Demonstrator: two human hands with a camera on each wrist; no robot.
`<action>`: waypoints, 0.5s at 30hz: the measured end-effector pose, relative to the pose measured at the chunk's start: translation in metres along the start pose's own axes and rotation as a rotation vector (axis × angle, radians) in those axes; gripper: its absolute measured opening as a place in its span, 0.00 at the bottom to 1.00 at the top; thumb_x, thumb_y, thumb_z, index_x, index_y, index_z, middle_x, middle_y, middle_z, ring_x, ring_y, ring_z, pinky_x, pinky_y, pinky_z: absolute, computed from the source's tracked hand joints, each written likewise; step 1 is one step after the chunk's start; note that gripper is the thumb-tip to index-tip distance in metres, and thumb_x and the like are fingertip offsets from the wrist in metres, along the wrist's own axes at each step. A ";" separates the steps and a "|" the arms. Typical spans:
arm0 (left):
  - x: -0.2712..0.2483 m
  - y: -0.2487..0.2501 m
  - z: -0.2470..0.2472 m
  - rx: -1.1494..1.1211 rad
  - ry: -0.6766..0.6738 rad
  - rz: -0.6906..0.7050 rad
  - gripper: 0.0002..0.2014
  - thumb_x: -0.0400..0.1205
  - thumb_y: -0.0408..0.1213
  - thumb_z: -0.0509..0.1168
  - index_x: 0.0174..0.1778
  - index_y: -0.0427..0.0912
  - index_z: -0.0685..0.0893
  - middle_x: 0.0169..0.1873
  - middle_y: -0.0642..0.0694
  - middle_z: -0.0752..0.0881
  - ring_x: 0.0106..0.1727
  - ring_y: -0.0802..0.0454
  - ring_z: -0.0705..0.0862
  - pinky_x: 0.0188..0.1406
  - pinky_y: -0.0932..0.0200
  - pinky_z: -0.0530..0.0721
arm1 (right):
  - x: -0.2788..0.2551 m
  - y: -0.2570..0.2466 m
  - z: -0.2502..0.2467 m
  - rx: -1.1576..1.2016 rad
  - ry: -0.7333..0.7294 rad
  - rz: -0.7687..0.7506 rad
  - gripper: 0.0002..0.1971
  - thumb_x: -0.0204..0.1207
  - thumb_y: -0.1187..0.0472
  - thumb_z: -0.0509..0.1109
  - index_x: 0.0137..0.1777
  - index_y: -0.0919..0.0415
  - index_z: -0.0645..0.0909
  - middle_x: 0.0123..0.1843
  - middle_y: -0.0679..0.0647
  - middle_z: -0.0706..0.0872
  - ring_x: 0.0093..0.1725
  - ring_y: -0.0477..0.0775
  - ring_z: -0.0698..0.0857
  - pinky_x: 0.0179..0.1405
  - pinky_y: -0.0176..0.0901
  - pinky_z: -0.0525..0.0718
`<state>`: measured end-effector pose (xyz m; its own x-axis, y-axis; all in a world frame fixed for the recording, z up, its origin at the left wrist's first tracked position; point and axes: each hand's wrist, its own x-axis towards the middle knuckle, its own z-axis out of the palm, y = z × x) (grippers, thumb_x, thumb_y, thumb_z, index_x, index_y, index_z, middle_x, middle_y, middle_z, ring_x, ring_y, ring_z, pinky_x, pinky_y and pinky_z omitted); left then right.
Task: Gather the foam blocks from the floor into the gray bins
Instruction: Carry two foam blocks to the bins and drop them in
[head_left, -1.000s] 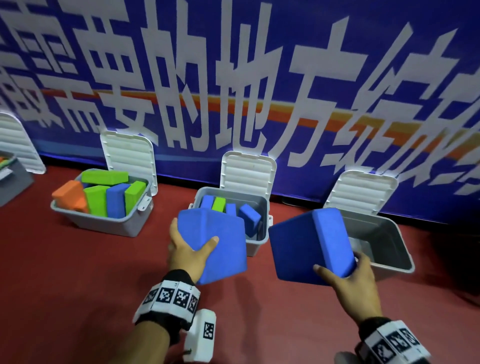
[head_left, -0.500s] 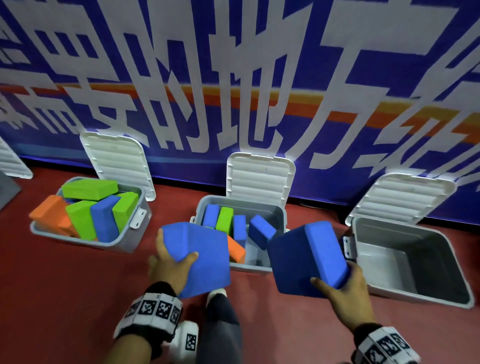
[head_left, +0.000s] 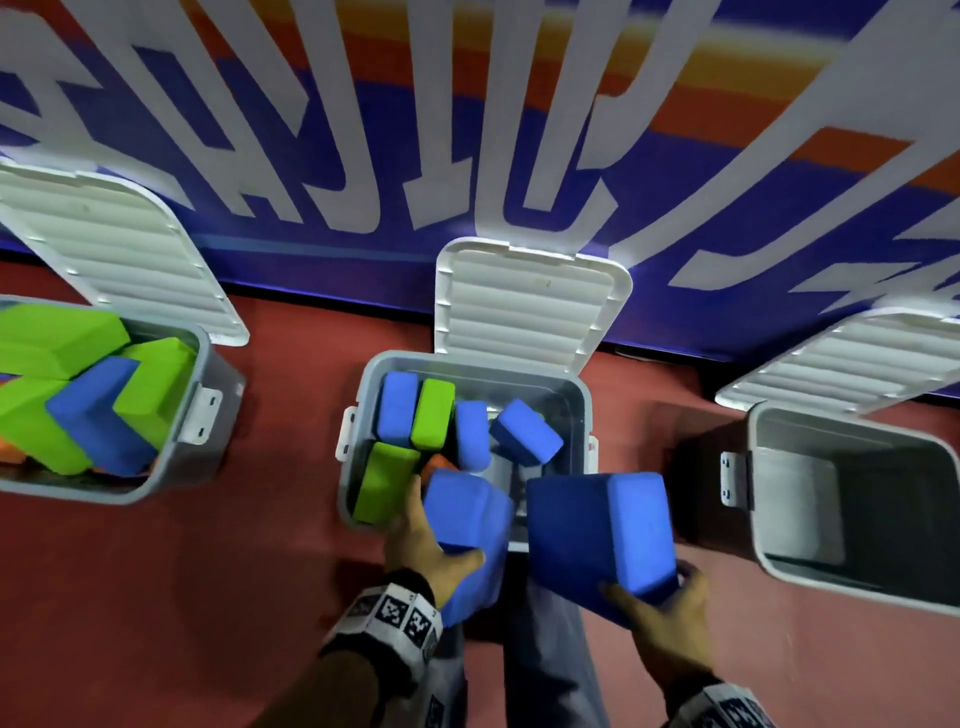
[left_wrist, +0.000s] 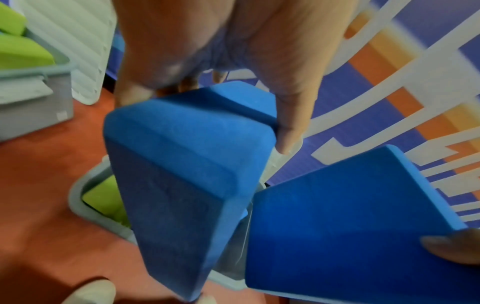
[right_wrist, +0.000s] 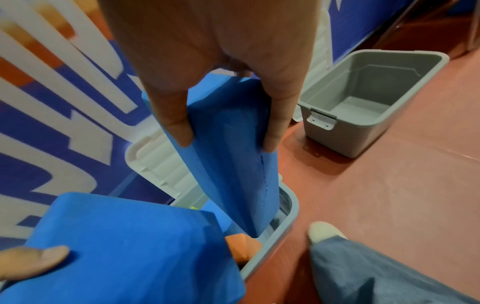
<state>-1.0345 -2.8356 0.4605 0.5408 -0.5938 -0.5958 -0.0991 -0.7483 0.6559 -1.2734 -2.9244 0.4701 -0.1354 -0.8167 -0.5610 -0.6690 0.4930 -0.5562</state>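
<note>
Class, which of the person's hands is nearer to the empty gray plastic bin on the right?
Right. The right hand is just left of the empty gray plastic bin; the left hand is farther left, at the middle bin.

A red floor (head_left: 156, 597) is carrying everything here, running up to a blue banner wall (head_left: 311, 130) with white lettering. Three gray bins are sitting directly on it in a row along the wall, well apart from one another: the left bin (head_left: 208, 395), the middle bin (head_left: 347, 467) and the right bin (head_left: 769, 519). Their white lids are leaning open against the wall. A light-colored shoe (right_wrist: 324, 231) is standing on the floor just beside the middle bin.
</note>
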 end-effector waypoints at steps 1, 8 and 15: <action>0.013 -0.003 0.012 -0.017 -0.017 -0.026 0.56 0.62 0.34 0.82 0.81 0.42 0.53 0.68 0.56 0.63 0.77 0.52 0.63 0.65 0.74 0.55 | 0.013 0.004 0.009 0.006 0.003 0.022 0.45 0.56 0.68 0.86 0.71 0.68 0.65 0.65 0.68 0.76 0.62 0.66 0.78 0.63 0.63 0.77; 0.096 -0.021 0.093 -0.008 0.001 -0.168 0.51 0.62 0.42 0.81 0.79 0.44 0.59 0.69 0.40 0.70 0.70 0.41 0.72 0.69 0.52 0.72 | 0.095 0.035 0.052 -0.003 -0.024 0.093 0.44 0.58 0.68 0.85 0.71 0.69 0.64 0.63 0.64 0.75 0.56 0.58 0.75 0.56 0.53 0.76; 0.143 -0.032 0.156 0.104 -0.014 -0.227 0.51 0.63 0.46 0.81 0.78 0.40 0.59 0.71 0.38 0.67 0.72 0.38 0.70 0.69 0.51 0.69 | 0.149 0.063 0.079 -0.025 -0.078 0.122 0.44 0.59 0.65 0.85 0.71 0.67 0.62 0.64 0.64 0.75 0.58 0.60 0.77 0.59 0.58 0.79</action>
<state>-1.0842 -2.9424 0.2827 0.5470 -0.4108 -0.7294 -0.0623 -0.8889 0.4539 -1.2779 -2.9913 0.3025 -0.1601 -0.7251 -0.6698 -0.6696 0.5783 -0.4660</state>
